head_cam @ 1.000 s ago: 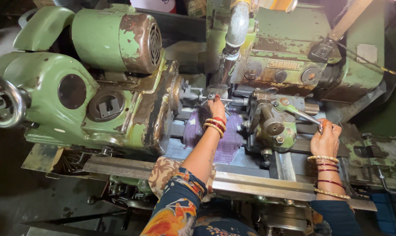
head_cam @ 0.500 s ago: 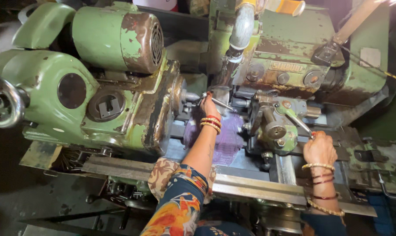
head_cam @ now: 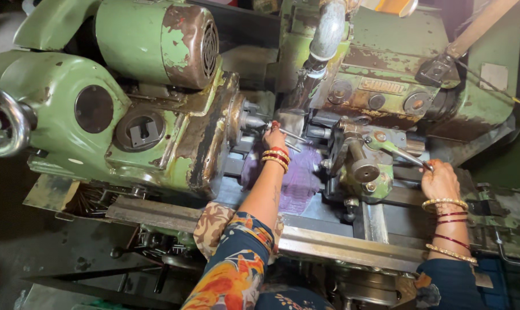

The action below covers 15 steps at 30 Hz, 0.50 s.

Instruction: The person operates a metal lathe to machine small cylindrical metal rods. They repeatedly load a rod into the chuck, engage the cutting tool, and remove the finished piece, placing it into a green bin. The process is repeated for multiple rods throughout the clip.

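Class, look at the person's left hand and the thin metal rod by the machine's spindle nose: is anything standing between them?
Nothing visible does. The left hand is already at the thin metal rod, fingers on it, beside the spindle nose. The right hand grips the lever handle.

The handwheel (head_cam: 4,120) is cut by the picture's left edge. The left hand (head_cam: 275,138) hides the rod's (head_cam: 291,135) near end. The right hand (head_cam: 441,181) covers the lever's (head_cam: 400,152) tip.

Thin metal rod (head_cam: 291,135) at spindle, lever (head_cam: 406,155) slanted, probably gripped.
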Available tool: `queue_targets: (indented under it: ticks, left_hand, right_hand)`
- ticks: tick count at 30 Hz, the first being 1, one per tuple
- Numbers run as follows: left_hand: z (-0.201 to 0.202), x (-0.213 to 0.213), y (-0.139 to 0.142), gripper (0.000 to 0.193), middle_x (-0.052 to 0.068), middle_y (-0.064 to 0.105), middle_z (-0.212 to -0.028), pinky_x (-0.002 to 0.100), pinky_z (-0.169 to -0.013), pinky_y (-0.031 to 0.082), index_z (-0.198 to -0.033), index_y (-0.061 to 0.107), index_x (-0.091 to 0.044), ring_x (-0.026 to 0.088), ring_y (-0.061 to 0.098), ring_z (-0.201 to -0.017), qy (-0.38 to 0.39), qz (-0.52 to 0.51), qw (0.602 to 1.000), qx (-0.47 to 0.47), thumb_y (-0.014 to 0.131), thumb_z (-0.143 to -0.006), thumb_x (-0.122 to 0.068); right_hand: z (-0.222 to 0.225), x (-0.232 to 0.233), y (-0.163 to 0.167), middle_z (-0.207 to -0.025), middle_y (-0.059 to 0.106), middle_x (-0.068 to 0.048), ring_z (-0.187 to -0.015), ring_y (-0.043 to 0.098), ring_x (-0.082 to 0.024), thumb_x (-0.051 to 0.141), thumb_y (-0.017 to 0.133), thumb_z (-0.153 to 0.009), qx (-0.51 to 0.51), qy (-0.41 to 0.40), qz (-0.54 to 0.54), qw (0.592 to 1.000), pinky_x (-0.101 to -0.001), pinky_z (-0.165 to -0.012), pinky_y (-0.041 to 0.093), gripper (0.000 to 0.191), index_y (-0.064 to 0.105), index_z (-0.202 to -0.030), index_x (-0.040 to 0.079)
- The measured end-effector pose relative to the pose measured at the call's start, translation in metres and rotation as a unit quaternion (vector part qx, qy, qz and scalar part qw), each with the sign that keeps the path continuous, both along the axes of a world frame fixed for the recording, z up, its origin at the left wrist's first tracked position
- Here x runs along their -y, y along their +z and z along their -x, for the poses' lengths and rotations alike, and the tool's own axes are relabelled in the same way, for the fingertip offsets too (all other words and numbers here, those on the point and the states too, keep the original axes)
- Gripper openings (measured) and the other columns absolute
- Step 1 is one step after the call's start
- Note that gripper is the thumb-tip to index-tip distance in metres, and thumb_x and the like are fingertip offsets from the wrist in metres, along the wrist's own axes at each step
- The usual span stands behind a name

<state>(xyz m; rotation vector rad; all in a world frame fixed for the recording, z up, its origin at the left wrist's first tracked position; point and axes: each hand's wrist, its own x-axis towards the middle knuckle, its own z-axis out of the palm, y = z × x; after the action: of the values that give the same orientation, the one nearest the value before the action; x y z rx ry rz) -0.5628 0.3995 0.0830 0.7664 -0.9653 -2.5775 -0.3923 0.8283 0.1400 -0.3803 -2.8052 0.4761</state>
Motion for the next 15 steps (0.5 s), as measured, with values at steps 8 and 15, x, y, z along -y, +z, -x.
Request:
queue_targets:
  ticks: [8,15]
  left_hand:
    - [0.004,0.003,0.002,0.033,0.007,0.066,-0.095,0.029,-0.069,0.053,-0.104,0.071,-0.003,0.017,0.059,-0.075,-0.028,-0.023,0.998,0.05,0.07,-0.097,-0.036]
    - [0.003,0.003,0.001,0.029,0.004,0.065,-0.093,0.031,-0.074,0.058,-0.101,0.067,-0.006,0.016,0.063,-0.079,-0.029,-0.13,0.991,0.011,0.073,-0.094,-0.033]
  right_hand:
    - [-0.012,0.018,0.01,-0.115,0.065,-0.025,-0.104,0.064,-0.05,0.021,0.056,-0.104,-0.014,-0.01,0.002,1.0,-0.058,-0.091,0.051,0.021,0.072,-0.116,0.014]
    - [-0.043,0.068,0.0,-0.119,0.06,-0.029,-0.096,0.062,-0.053,0.012,0.059,-0.095,-0.052,-0.074,0.004,0.996,-0.0586,-0.085,0.05,0.028,0.066,-0.121,0.007]
